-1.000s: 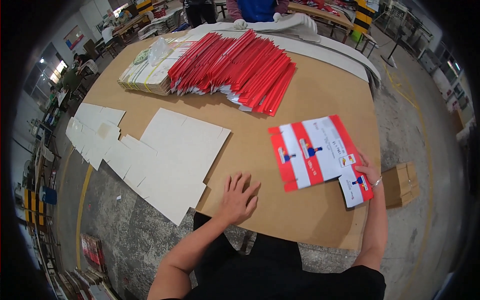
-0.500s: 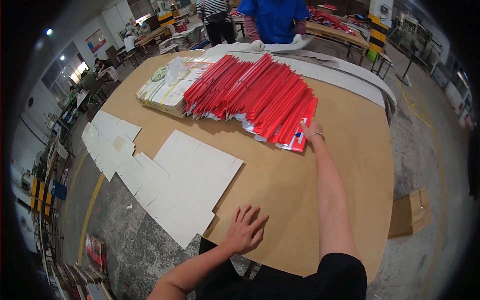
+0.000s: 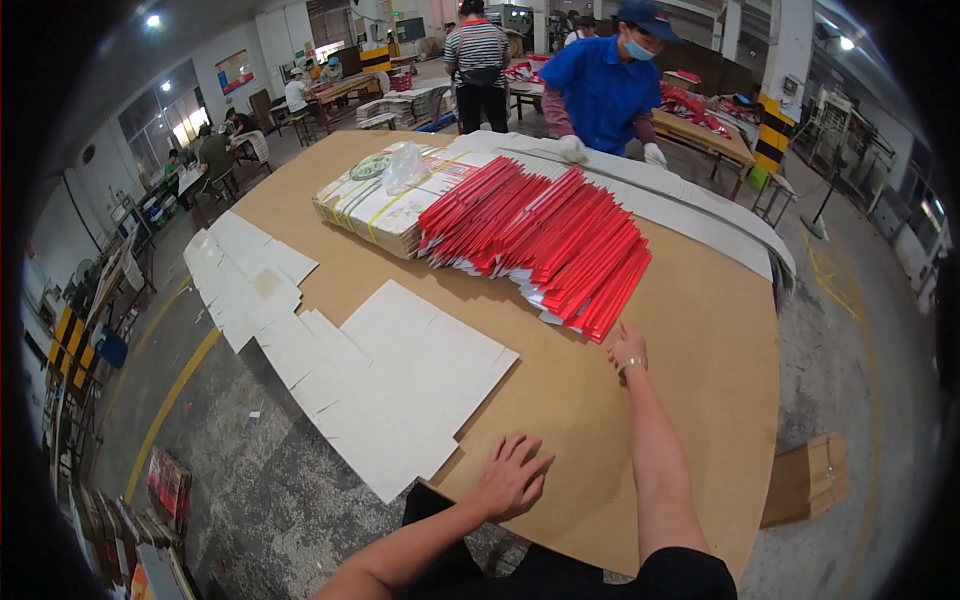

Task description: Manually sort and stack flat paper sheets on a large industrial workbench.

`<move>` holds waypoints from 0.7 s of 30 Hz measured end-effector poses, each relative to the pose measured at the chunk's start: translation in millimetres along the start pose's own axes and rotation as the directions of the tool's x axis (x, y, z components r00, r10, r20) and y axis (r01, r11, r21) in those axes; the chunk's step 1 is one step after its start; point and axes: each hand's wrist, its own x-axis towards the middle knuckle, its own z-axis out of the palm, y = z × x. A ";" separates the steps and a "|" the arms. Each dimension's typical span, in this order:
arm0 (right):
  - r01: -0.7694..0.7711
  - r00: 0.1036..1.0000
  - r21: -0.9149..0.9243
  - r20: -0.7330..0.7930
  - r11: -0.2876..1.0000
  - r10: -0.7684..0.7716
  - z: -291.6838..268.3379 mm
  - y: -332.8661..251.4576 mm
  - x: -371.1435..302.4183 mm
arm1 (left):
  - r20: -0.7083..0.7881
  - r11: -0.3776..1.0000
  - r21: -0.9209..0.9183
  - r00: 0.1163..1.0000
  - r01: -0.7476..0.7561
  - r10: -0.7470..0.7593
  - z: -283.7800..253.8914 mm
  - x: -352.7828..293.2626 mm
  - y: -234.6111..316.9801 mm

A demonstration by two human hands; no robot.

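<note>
Our right hand [image 3: 628,348] was just beside the near right end of the red cartons [image 3: 565,245], thumb and forefinger apart; the other fingers were partly hidden, and we could not tell whether a fingertip touched the last carton. A bracelet [image 3: 631,366] circled that wrist. Our left hand [image 3: 512,480] lay palm down at the table's near edge, fingers spread, its palm hidden from us. Both forearms ran out of view at the bottom.

The cartons leaned in a long row across the middle of the table [image 3: 700,400], overlapping so closely that mostly red edges showed and we could not count them. Their far left end met a strapped bundle [image 3: 375,215], whose right side they partly covered. A clear plastic bag [image 3: 404,168] lay on top, its contents hard to make out.

Left of our left hand, white card [image 3: 430,370] spread over the table and past its left edge; where one piece overlapped the next was unclear. Long pale sheets [image 3: 700,205] lined the far edge, between the cartons and a co-worker in blue [image 3: 600,95], whose legs the table hid. Farther back, a person in stripes [image 3: 480,50] faced away. On the floor to the right, the table partly covered a brown box [image 3: 810,480]. The rim was dark, blurring the outermost things.
</note>
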 end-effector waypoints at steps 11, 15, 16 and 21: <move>0.004 0.988 0.206 0.150 0.979 -0.035 -46.5 33.3 -277.3 | 0.010 0.996 -0.084 1.000 -0.023 0.024 -71.9 -28.6 -21.2; -0.010 0.993 0.236 0.118 0.972 -0.018 -52.1 65.9 -325.9 | 0.070 0.792 0.489 0.888 0.366 -0.454 -119.7 -98.1 -50.1; 0.050 0.993 0.233 0.096 0.971 -0.074 -49.3 68.6 -330.9 | 0.065 0.782 0.493 0.881 0.380 -0.469 -115.2 -112.2 -60.0; 0.130 0.985 0.146 0.097 0.981 -0.145 -51.9 63.5 -331.7 | 0.138 0.850 0.451 0.921 0.270 -0.365 -140.2 -93.5 -67.3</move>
